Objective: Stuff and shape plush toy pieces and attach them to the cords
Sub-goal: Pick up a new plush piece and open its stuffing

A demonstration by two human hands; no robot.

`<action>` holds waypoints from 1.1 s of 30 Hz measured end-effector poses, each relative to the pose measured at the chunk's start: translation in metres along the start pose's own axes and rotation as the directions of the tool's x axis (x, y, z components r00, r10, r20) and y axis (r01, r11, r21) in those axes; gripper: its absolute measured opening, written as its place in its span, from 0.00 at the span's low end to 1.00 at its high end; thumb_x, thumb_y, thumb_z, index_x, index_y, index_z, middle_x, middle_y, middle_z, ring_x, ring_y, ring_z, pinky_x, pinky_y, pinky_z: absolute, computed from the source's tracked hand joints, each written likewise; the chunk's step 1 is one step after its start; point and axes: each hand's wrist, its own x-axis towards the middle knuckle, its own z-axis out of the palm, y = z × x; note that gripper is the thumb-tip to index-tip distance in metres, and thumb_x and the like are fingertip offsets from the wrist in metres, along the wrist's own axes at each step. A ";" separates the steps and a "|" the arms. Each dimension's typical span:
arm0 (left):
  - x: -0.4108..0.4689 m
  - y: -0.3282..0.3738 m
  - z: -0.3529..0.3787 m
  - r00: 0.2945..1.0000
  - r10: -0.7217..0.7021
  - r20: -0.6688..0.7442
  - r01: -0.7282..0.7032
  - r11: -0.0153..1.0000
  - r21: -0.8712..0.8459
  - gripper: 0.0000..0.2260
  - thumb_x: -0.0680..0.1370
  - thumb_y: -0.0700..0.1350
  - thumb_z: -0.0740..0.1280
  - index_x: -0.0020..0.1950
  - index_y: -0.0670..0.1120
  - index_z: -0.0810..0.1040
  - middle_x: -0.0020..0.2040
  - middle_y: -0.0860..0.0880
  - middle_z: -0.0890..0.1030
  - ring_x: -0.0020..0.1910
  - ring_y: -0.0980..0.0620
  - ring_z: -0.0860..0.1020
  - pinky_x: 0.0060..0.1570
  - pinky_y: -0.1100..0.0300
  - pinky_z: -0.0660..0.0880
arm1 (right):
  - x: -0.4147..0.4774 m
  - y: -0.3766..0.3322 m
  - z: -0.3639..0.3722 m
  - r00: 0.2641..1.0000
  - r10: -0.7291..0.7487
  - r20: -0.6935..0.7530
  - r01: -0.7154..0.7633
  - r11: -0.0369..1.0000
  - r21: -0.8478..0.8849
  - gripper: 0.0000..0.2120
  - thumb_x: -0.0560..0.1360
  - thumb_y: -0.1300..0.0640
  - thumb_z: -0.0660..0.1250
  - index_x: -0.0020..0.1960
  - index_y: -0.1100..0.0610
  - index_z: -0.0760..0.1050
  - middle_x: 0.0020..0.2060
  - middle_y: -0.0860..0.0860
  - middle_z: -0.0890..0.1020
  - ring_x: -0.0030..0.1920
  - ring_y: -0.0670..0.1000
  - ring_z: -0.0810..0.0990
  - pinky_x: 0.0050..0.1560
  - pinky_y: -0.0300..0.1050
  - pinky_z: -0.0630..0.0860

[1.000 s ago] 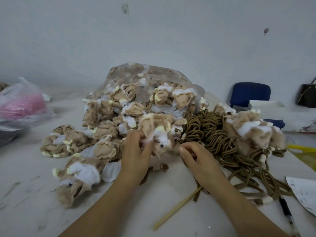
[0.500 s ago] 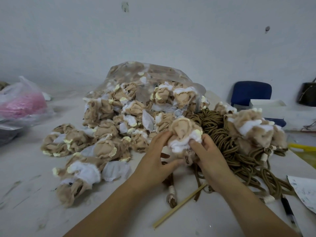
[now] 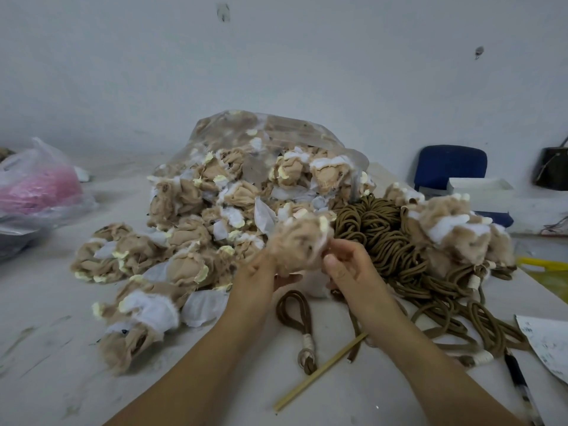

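A tan plush piece (image 3: pixel 299 244) with white and pale yellow trim is lifted above the table, blurred by motion. My left hand (image 3: pixel 256 278) grips its lower left side. My right hand (image 3: pixel 347 265) pinches its right edge with thumb and fingers. Below them a looped brown cord (image 3: pixel 295 315) with a white-wrapped end lies on the table. A tangled heap of brown cords (image 3: pixel 384 235) sits to the right. A big pile of tan plush pieces (image 3: pixel 190 241) spills from a clear plastic bag (image 3: pixel 276 133).
A thin wooden stick (image 3: pixel 319 372) lies near the front. A pen (image 3: pixel 522 392) and a paper sheet (image 3: pixel 550 342) lie at the right edge. Finished tan plush pieces (image 3: pixel 455 238) rest on the cords. A bag with pink contents (image 3: pixel 40 186) sits far left, a blue chair (image 3: pixel 448 164) behind.
Both hands took one plush piece from the pile and lifted it higher. The looped cord now lies uncovered on the table beneath them.
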 end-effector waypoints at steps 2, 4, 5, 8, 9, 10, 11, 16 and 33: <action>-0.001 0.003 -0.001 0.996 -0.076 0.044 0.077 0.997 -0.020 0.27 0.82 0.36 0.56 0.26 0.51 0.80 0.31 0.51 0.82 0.33 0.56 0.82 0.40 0.59 0.81 | -0.001 0.000 0.003 1.000 -0.026 -0.004 0.025 0.985 -0.172 0.28 0.67 0.35 0.67 0.65 0.37 0.65 0.60 0.35 0.68 0.58 0.35 0.72 0.52 0.34 0.75; -0.004 0.003 0.003 0.985 -0.137 0.104 0.134 0.990 0.035 0.28 0.80 0.35 0.55 0.22 0.51 0.75 0.25 0.53 0.77 0.27 0.58 0.76 0.37 0.60 0.76 | 0.000 0.000 0.005 1.000 -0.028 -0.014 0.024 0.975 -0.221 0.30 0.70 0.40 0.69 0.69 0.41 0.64 0.63 0.37 0.66 0.63 0.39 0.70 0.59 0.39 0.73; -0.006 0.003 0.005 0.979 -0.152 0.135 0.145 0.987 0.062 0.28 0.79 0.34 0.55 0.21 0.51 0.73 0.24 0.53 0.75 0.25 0.58 0.73 0.34 0.61 0.73 | -0.001 0.000 0.006 1.000 -0.022 -0.022 0.016 0.974 -0.227 0.27 0.72 0.42 0.69 0.68 0.43 0.66 0.62 0.40 0.68 0.62 0.41 0.72 0.59 0.42 0.74; -0.009 0.004 0.004 0.969 -0.199 0.148 0.197 0.980 0.026 0.28 0.81 0.38 0.56 0.22 0.50 0.77 0.25 0.53 0.77 0.25 0.59 0.76 0.28 0.67 0.72 | -0.001 -0.002 0.004 0.998 -0.029 -0.053 0.012 0.956 -0.292 0.06 0.75 0.48 0.68 0.49 0.46 0.71 0.44 0.46 0.76 0.40 0.37 0.74 0.40 0.33 0.73; -0.008 0.002 0.004 0.966 -0.206 0.159 0.211 0.978 -0.013 0.25 0.83 0.45 0.59 0.28 0.50 0.83 0.31 0.52 0.83 0.31 0.59 0.81 0.31 0.68 0.75 | -0.001 -0.002 0.004 0.997 -0.032 -0.072 0.009 0.951 -0.308 0.06 0.76 0.50 0.67 0.45 0.49 0.70 0.38 0.47 0.74 0.34 0.39 0.72 0.34 0.34 0.69; -0.008 0.002 0.005 0.964 -0.194 0.182 0.205 0.978 -0.045 0.21 0.82 0.56 0.61 0.37 0.51 0.87 0.40 0.50 0.86 0.40 0.56 0.85 0.37 0.66 0.78 | -0.001 -0.002 0.004 0.995 -0.033 -0.094 0.003 0.952 -0.306 0.09 0.76 0.51 0.66 0.42 0.53 0.68 0.34 0.48 0.72 0.31 0.41 0.69 0.32 0.37 0.67; -0.008 0.002 0.004 0.964 -0.177 0.197 0.190 0.981 -0.046 0.21 0.78 0.64 0.62 0.46 0.51 0.87 0.48 0.48 0.87 0.48 0.52 0.85 0.44 0.61 0.81 | -0.001 -0.002 0.003 0.993 -0.036 -0.116 0.000 0.955 -0.297 0.11 0.76 0.51 0.65 0.41 0.56 0.67 0.33 0.49 0.70 0.29 0.42 0.66 0.31 0.38 0.65; -0.008 -0.002 0.005 0.960 -0.113 0.258 0.103 0.993 0.054 0.15 0.72 0.60 0.74 0.49 0.49 0.83 0.50 0.42 0.85 0.51 0.45 0.84 0.54 0.48 0.79 | -0.003 -0.006 0.005 0.995 0.002 -0.102 -0.023 0.979 -0.204 0.19 0.73 0.41 0.66 0.45 0.58 0.73 0.41 0.60 0.79 0.38 0.55 0.78 0.40 0.50 0.77; 0.000 0.009 -0.005 0.905 -0.288 0.314 0.412 0.779 -0.472 0.23 0.78 0.57 0.61 0.65 0.42 0.78 0.60 0.40 0.82 0.55 0.47 0.83 0.40 0.60 0.82 | -0.001 0.002 0.000 0.998 0.054 0.017 -0.052 0.994 -0.094 0.13 0.73 0.40 0.65 0.45 0.50 0.74 0.42 0.56 0.79 0.41 0.52 0.78 0.40 0.47 0.76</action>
